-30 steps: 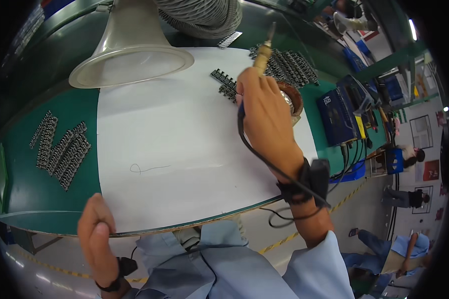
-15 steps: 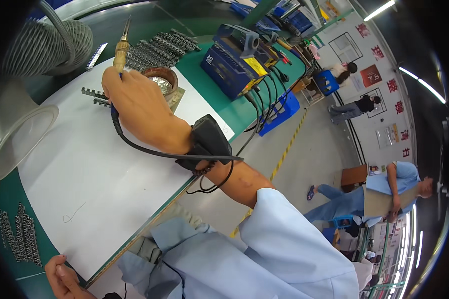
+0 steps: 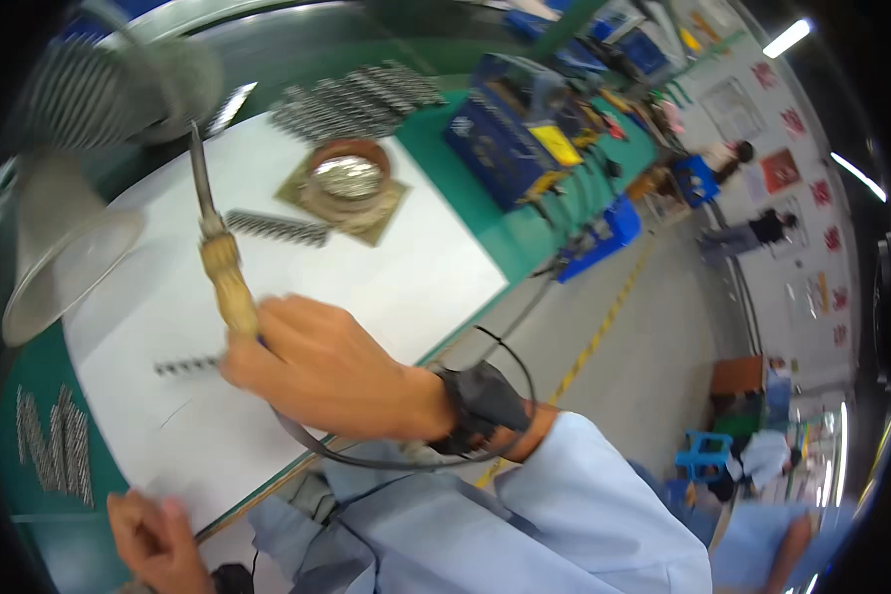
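Gripping a soldering iron by its tan handle, right hand is over white paper on the desk; dark toothed strip sticks out beside it, can't tell if held. Left hand curled by desk's near edge, grip unclear.
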Available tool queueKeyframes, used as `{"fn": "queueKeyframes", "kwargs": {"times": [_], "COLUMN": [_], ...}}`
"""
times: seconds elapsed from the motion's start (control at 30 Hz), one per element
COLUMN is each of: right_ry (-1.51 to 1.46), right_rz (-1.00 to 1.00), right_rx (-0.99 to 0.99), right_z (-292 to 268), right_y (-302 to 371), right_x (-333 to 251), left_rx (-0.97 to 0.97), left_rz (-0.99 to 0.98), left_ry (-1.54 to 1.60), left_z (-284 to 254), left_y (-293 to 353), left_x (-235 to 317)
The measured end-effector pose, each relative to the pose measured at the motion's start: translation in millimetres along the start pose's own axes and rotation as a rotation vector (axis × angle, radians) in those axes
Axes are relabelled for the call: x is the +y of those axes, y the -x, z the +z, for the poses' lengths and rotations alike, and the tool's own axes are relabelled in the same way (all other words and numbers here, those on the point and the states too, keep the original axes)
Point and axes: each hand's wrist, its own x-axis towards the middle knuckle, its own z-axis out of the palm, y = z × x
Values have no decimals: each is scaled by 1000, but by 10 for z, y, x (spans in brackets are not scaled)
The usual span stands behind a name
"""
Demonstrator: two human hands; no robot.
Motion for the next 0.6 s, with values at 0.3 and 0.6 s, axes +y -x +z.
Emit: {"fn": "queueKeyframes", "kwargs": {"times": [0.3,0.6], "right_ry": [-220,-212], "right_rz": [-86,143], "right_rx": [-204,-103], "right_z": [151,201], "right_y": [174,408], "right_x": [-259,-205], "left_rx": [-281,-89], "left_rz": [90,-74], "left_ry": [-353,-243], "left_z": [352,357], "left_y": [-241,-179], "left_x": [285,82]}}
